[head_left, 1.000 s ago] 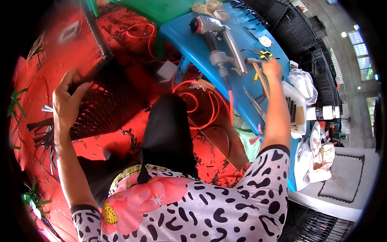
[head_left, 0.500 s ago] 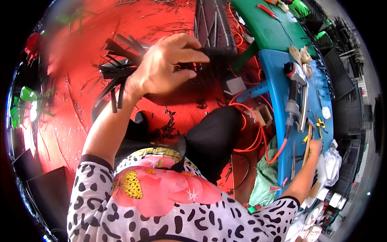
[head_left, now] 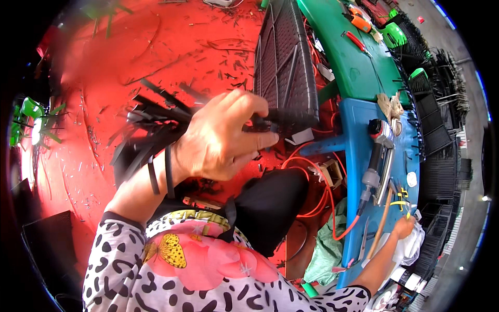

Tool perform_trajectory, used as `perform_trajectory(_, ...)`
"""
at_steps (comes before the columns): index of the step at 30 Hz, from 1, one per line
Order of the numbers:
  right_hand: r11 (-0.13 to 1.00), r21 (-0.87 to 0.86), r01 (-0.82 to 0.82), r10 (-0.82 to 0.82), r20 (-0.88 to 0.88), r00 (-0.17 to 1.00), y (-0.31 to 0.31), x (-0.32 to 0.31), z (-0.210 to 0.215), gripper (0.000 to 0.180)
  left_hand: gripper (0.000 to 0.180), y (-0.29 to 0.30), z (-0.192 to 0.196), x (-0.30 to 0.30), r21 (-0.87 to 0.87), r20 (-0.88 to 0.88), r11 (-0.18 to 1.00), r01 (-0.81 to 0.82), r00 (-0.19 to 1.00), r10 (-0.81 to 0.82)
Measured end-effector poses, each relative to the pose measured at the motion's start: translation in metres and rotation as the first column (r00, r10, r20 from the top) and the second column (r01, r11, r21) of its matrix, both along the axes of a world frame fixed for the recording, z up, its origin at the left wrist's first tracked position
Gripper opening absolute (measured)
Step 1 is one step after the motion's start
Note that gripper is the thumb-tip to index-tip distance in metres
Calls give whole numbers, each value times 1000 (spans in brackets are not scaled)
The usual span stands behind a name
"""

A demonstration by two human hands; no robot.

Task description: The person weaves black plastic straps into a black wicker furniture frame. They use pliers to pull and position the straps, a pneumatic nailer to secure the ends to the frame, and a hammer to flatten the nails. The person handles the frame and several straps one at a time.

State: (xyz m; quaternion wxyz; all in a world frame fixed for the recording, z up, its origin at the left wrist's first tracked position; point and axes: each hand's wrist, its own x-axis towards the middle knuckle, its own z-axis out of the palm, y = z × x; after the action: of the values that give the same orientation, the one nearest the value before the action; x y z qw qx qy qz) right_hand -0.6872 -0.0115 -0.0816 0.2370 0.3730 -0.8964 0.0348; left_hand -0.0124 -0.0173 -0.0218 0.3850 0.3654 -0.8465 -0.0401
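A black woven panel [head_left: 288, 67] stands slanted ahead of me, strung over a frame. My left hand [head_left: 221, 136] curls its thumb and fingers around the near dark edge of this panel; part of the grip is hidden behind the fingers. Loose black flat strips [head_left: 161, 110] fan out to the left, behind and over my left wrist. My right hand [head_left: 404, 226] reaches far right over the blue stool [head_left: 354, 151], fingers closed beside yellow-handled cutters [head_left: 400, 198]. A small yellow piece shows at its fingertips; what it holds is too small to tell. Near it lies a wooden-handled tool [head_left: 382, 223].
An air tool [head_left: 371, 177] with a red hose [head_left: 343, 234] lies on the blue stool, beside beige gloves [head_left: 390, 106]. Red-handled pliers [head_left: 357, 42] rest on the green stool [head_left: 338, 31]. Green cloth [head_left: 325, 252] hangs below. Black scraps litter the red floor [head_left: 208, 31].
The panel, strips and my left hand appear lower in the picture. My right hand has moved nearer along the blue stool, away from the wooden handle, with its fingers by the yellow-handled cutters.
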Motion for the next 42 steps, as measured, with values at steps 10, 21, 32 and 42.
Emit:
perform_trajectory(10,640,-648,-414,703,275,656,-13,89,22,20,34,-9,-13,4,-156,22,988,7,1000,-4)
perform_trajectory(21,318,-391,-864,928,316,198,-9,267,48,25,33,-15,-23,7,-202,-57,978,-48,998,37)
perform_trajectory(32,242,-147,-959,699,712,67,12,344,-28,19,39,-13,-24,6,-142,-122,990,-28,993,11)
perform_trajectory(42,-53,-809,-586,799,317,-510,3,437,8,32,43,22,-13,4,-382,-231,905,187,929,-290)
